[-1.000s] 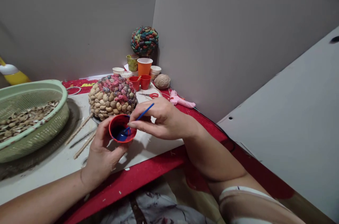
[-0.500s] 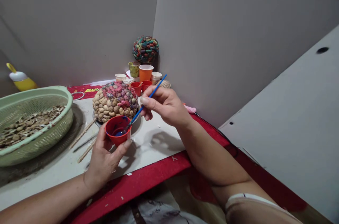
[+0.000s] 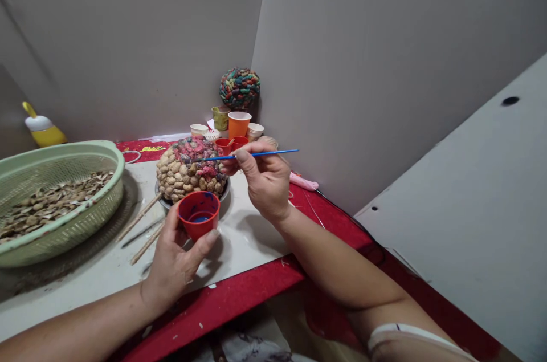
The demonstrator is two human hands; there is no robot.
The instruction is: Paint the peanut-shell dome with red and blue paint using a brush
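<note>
My left hand point(image 3: 179, 256) is closed around a red cup point(image 3: 199, 227) with a little dark blue paint at the bottom and smears on its inner wall. Pinched in my right hand point(image 3: 265, 179) is a thin blue paintbrush point(image 3: 265, 153), held almost level. Its tip lies over the upper part of a ball covered in peanut shells point(image 3: 179, 177); whether it touches cannot be made out. The ball's top is coloured pink and purplish, while its lower left side is bare tan shell. It sits in a grey bowl point(image 3: 226, 191), just behind the cup.
A green basket point(image 3: 102, 202) of broken shells stands at left. Behind the ball are an orange cup point(image 3: 239, 125), other small cups and a finished-looking multicoloured ball point(image 3: 240, 88). Rope-wrapped sticks point(image 3: 145, 245) lie on the white board point(image 3: 252, 248). Grey walls enclose the back and right.
The brush has come out of the red cup and swung from steep to nearly level, its tip now at the shell ball. My left hand still holds the cup.
</note>
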